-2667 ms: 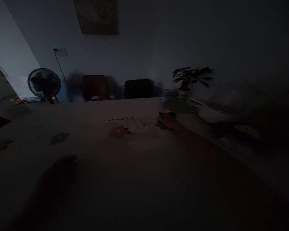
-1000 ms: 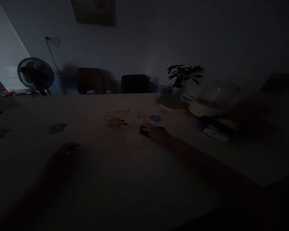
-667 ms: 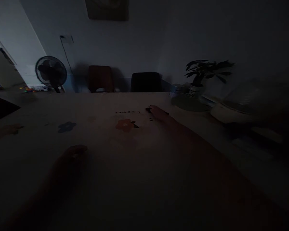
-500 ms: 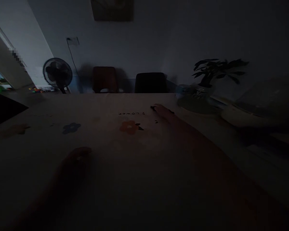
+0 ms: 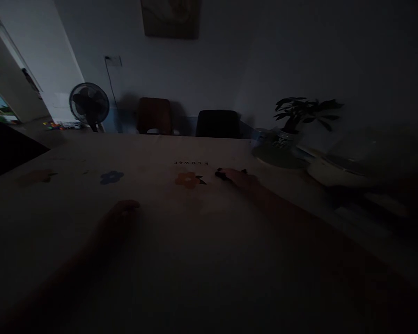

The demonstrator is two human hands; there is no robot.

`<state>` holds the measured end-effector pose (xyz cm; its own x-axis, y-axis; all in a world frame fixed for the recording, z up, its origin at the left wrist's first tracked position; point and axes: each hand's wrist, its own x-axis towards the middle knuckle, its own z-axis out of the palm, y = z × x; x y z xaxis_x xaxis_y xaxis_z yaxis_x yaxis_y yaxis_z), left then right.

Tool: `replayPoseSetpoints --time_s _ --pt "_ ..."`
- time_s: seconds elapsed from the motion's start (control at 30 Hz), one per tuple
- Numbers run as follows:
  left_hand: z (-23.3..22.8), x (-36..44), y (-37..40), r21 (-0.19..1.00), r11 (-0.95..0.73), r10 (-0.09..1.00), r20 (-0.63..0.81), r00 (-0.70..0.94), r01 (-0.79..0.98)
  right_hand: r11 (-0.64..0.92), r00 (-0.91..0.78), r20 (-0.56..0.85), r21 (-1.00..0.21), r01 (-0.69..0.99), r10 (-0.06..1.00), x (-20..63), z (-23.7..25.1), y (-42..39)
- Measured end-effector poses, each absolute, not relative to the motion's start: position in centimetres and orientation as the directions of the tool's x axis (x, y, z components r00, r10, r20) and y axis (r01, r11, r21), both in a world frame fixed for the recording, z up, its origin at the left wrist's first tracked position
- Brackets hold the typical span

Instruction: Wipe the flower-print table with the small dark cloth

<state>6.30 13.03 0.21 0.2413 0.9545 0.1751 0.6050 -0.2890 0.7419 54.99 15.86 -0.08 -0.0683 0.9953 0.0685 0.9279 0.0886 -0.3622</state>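
Observation:
The room is very dark. My right hand (image 5: 237, 177) reaches across the table to the right of a printed orange flower (image 5: 187, 180). It is closed over a small dark object (image 5: 220, 174) whose ends show on both sides of the fingers; its kind is too dim to tell. My left hand (image 5: 125, 208) is low over the near left part of the tablecloth (image 5: 181, 241), below a printed blue flower (image 5: 112, 177). Its fingers are curled in, and shadow hides whatever they may hold.
A potted plant (image 5: 294, 118) stands on a green round mat (image 5: 278, 155) at the right. Beside it is a pale pot with a clear lid (image 5: 337, 169). Beyond the table's far edge are a brown chair (image 5: 154, 113), a black chair (image 5: 218, 123) and a fan (image 5: 89, 103).
My right hand has come nearer along the cloth with the dark object, from beside the printed lettering to beside the orange flower. My left hand appears slightly farther forward. The camera view has shifted a little.

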Motion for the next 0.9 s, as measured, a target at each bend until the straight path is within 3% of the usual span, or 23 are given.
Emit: replayPoseSetpoints --time_s 0.07,0.23,0.4,0.47,0.63,0.8,0.9 --pt "0.8 6.6 12.8 0.759 -0.27 0.959 0.16 0.233 0.592 0.147 -0.122 0.087 -0.408 0.901 0.989 54.0 -0.8 13.0" --pt "1.5 7.0 12.4 0.789 -0.255 0.964 0.16 0.213 0.559 0.375 -0.255 0.282 -0.564 0.735 0.925 50.5 -2.6 5.0" --pt "1.1 7.0 12.6 0.801 -0.235 0.969 0.145 0.201 0.551 0.438 -0.296 0.328 -0.567 0.698 0.897 47.1 -2.3 -2.4" --pt "1.0 6.9 12.6 0.803 -0.236 0.968 0.145 0.204 0.548 0.463 -0.327 0.336 -0.525 0.714 0.883 46.3 -2.0 -3.8" --pt "0.7 6.8 12.6 0.784 -0.289 0.954 0.187 0.234 0.549 0.418 -0.373 0.208 -0.249 0.874 0.904 46.7 -2.3 -1.6" --pt "1.2 6.6 12.3 0.79 -0.268 0.958 0.159 0.238 0.551 0.216 -0.194 0.177 -0.113 0.97 0.965 50.7 -2.2 4.5" --pt "1.1 6.2 12.2 0.772 -0.268 0.956 0.142 0.255 0.576 0.14 -0.118 0.171 -0.122 0.983 0.978 54.3 -1.6 8.7"
